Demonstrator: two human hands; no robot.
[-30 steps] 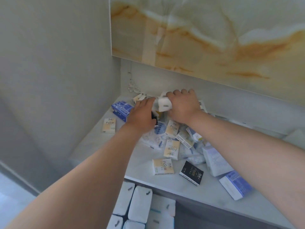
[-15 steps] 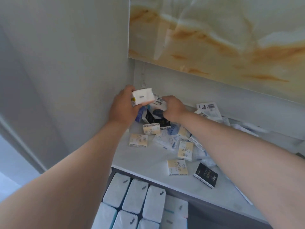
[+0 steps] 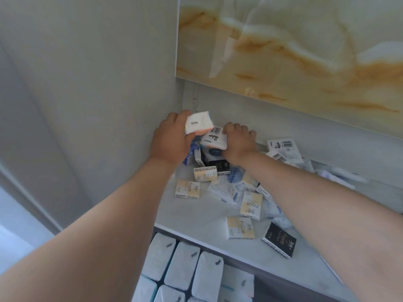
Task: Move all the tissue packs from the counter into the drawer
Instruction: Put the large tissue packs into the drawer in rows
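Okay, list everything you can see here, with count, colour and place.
white pack: one, white, left hand
barcoded pack: one, white, right hand
cream packs: at least four, cream, counter front-left
black packs: two, black, front edge, under right hand
blue pack: one, blue, beside left wrist
patterned packs: count unclear, white-blue, mid-pile
back packs: about two, white, barcoded, back right
drawer packs: at least six, white, open drawer
marble panel: one, cream-amber, above counter
hands: two, each gripping one pack
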